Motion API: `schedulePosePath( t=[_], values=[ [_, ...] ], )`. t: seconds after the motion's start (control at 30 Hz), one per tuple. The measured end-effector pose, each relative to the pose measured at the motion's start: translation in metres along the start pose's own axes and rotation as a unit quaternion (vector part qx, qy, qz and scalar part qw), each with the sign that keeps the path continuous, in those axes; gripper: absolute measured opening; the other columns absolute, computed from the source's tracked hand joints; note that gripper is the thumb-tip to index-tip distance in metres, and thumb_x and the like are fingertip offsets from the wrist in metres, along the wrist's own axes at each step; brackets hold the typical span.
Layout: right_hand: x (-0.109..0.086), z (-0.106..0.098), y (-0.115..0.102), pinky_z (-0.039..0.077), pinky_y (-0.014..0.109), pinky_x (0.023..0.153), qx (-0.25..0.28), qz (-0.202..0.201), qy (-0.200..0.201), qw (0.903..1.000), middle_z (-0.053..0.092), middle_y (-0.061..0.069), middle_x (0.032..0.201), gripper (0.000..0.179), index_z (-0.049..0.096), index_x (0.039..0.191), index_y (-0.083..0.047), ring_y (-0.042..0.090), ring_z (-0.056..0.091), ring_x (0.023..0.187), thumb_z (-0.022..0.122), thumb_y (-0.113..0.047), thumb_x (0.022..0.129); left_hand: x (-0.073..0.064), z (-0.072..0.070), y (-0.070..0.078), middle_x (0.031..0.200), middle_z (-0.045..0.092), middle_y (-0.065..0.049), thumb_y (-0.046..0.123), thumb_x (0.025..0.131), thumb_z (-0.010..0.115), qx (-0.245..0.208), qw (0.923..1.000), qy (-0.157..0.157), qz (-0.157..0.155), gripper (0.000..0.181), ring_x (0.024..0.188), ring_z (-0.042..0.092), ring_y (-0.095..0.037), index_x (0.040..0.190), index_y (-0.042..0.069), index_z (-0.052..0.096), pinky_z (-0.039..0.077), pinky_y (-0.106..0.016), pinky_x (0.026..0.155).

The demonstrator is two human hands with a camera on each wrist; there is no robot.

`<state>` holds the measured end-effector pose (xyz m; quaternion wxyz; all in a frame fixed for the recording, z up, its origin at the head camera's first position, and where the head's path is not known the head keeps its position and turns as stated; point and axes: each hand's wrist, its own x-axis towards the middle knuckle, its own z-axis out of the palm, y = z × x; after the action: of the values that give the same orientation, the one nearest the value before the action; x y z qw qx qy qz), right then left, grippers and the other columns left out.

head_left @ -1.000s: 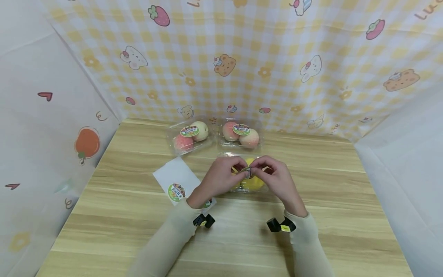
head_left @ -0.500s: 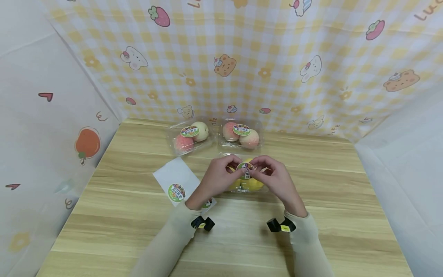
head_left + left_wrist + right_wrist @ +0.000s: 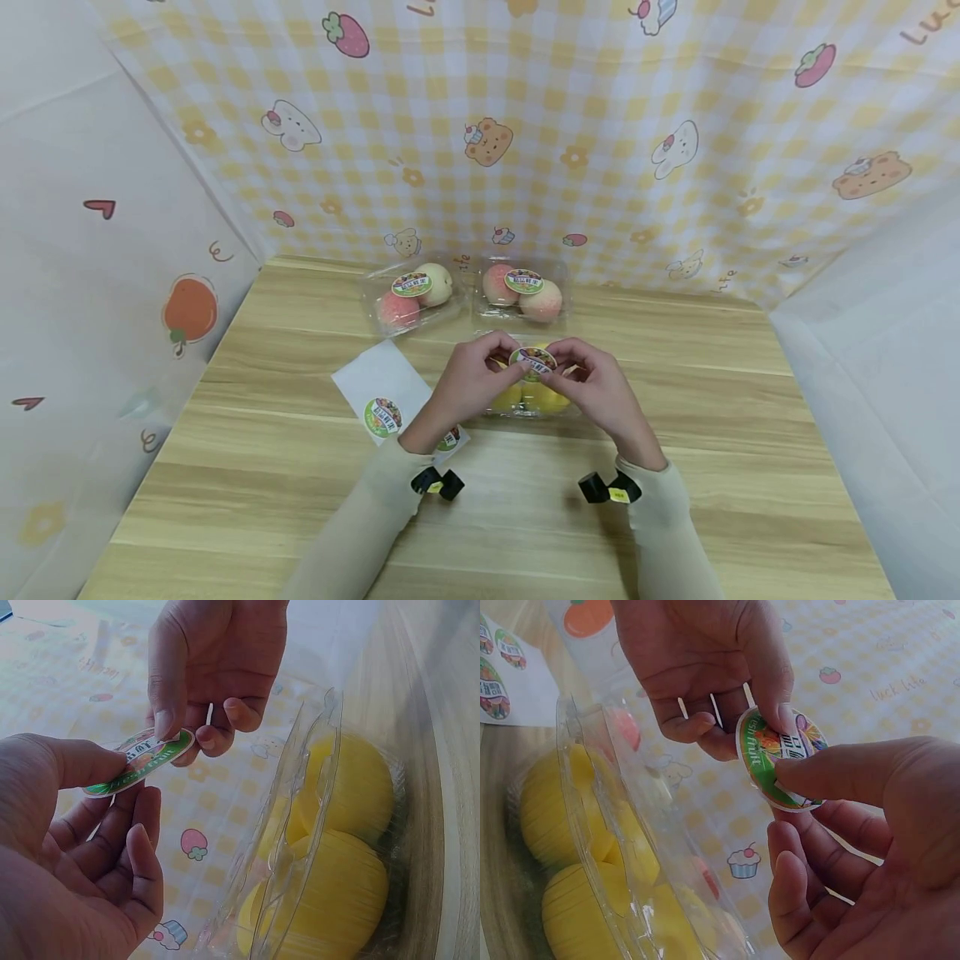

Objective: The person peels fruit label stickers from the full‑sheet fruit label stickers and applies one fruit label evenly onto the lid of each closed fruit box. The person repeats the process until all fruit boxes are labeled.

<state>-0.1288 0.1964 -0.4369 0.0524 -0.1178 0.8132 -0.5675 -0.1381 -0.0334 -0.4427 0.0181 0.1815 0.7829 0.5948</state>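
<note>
Between both hands is a round fruit sticker (image 3: 534, 360), green-rimmed with printed characters. My left hand (image 3: 477, 377) pinches its left edge between thumb and fingers. On the opposite edge, my right hand (image 3: 595, 385) pinches it the same way, as the right wrist view shows the sticker (image 3: 769, 769) spanning the two thumbs. Below the hands sits a clear plastic box (image 3: 528, 412) with yellow fruit (image 3: 341, 892) inside; the sticker is held above it, apart from its lid. Fingers partly cover the box in the head view.
Behind stand two clear boxes of peaches, the left box (image 3: 415, 294) and the right box (image 3: 522, 289), each with a sticker on top. A white backing sheet (image 3: 390, 372) with round stickers lies left, partly under the left forearm. A patterned curtain (image 3: 480, 125) closes off the table's back.
The sticker, curled and edge-on a second ago, now lies flatter with its printed face showing. The hands have drawn slightly apart, the left shifting a little left; the boxes stay put.
</note>
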Motion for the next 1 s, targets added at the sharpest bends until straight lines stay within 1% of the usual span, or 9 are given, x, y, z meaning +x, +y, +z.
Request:
schedulePosePath(
  t=[0.2,0.33,0.43,0.53,0.63,0.8,0.87,1.0],
  values=[
    [0.000,-0.001,-0.001,0.050,0.027,0.070,-0.003,-0.011,0.020,0.9997,0.073,0.009,0.100,0.016,0.076,0.115,-0.004,0.022,0.066,0.090,0.081,-0.007,0.100,0.000,-0.002,-0.004,0.101,0.077,-0.004,0.012,0.101,0.079,0.007,1.0000,0.002,-0.002,0.007,0.094,0.073,-0.017,0.104,0.007,0.075,0.061,-0.031,0.079],
    [0.001,-0.001,-0.001,0.051,0.027,0.072,-0.001,-0.005,0.031,0.9995,0.073,0.009,0.102,0.013,0.076,0.113,-0.005,0.024,0.066,0.092,0.080,-0.006,0.100,0.001,-0.003,-0.007,0.100,0.078,-0.003,0.015,0.104,0.077,0.014,0.9999,0.003,0.000,0.007,0.095,0.074,-0.017,0.104,0.007,0.076,0.062,-0.033,0.081],
    [0.001,-0.001,0.000,0.053,0.027,0.074,0.009,0.006,0.038,0.9992,0.073,0.010,0.103,0.011,0.076,0.112,-0.005,0.026,0.066,0.094,0.079,-0.006,0.101,0.001,-0.004,-0.010,0.099,0.079,-0.002,0.016,0.105,0.074,0.019,0.9998,0.005,0.001,0.008,0.091,0.073,-0.017,0.105,0.008,0.078,0.061,-0.034,0.081],
    [0.003,0.000,0.002,0.053,0.027,0.075,0.021,0.007,0.043,0.9988,0.072,0.012,0.104,0.011,0.076,0.111,-0.003,0.026,0.066,0.095,0.078,-0.007,0.102,0.002,-0.005,-0.011,0.098,0.079,-0.001,0.016,0.106,0.073,0.030,0.9995,0.010,0.002,0.010,0.088,0.072,-0.016,0.106,0.008,0.080,0.061,-0.034,0.082],
    [0.004,0.002,0.005,0.052,0.026,0.073,0.022,0.004,0.048,0.9986,0.072,0.012,0.103,0.011,0.076,0.112,-0.002,0.025,0.065,0.094,0.078,-0.007,0.102,0.003,-0.005,-0.013,0.097,0.079,0.000,0.016,0.106,0.073,0.044,0.9989,0.014,-0.004,0.011,0.086,0.071,-0.015,0.107,0.008,0.081,0.061,-0.035,0.082],
    [0.007,0.005,0.008,0.052,0.026,0.070,0.011,0.002,0.057,0.9983,0.072,0.013,0.102,0.011,0.076,0.113,-0.003,0.024,0.064,0.086,0.077,-0.006,0.102,0.004,-0.003,-0.016,0.094,0.078,0.000,0.015,0.104,0.074,0.066,0.9974,0.018,-0.020,0.011,0.085,0.070,-0.014,0.107,0.007,0.081,0.061,-0.035,0.082],
    [0.007,0.006,0.009,0.052,0.025,0.069,0.009,0.002,0.062,0.9980,0.072,0.014,0.102,0.012,0.076,0.114,-0.003,0.024,0.064,0.085,0.077,-0.005,0.102,0.004,-0.002,-0.016,0.093,0.078,0.000,0.015,0.104,0.074,0.077,0.9966,0.020,-0.025,0.012,0.085,0.071,-0.014,0.106,0.006,0.081,0.061,-0.036,0.082],
    [0.008,0.008,0.009,0.054,0.024,0.073,0.000,-0.002,0.073,0.9973,0.074,0.016,0.104,0.014,0.076,0.116,-0.001,0.024,0.065,0.087,0.077,-0.003,0.102,0.005,-0.001,-0.015,0.092,0.078,-0.001,0.016,0.103,0.074,0.097,0.9944,0.023,-0.034,0.013,0.085,0.073,-0.015,0.107,0.006,0.082,0.061,-0.037,0.082]
  ],
)
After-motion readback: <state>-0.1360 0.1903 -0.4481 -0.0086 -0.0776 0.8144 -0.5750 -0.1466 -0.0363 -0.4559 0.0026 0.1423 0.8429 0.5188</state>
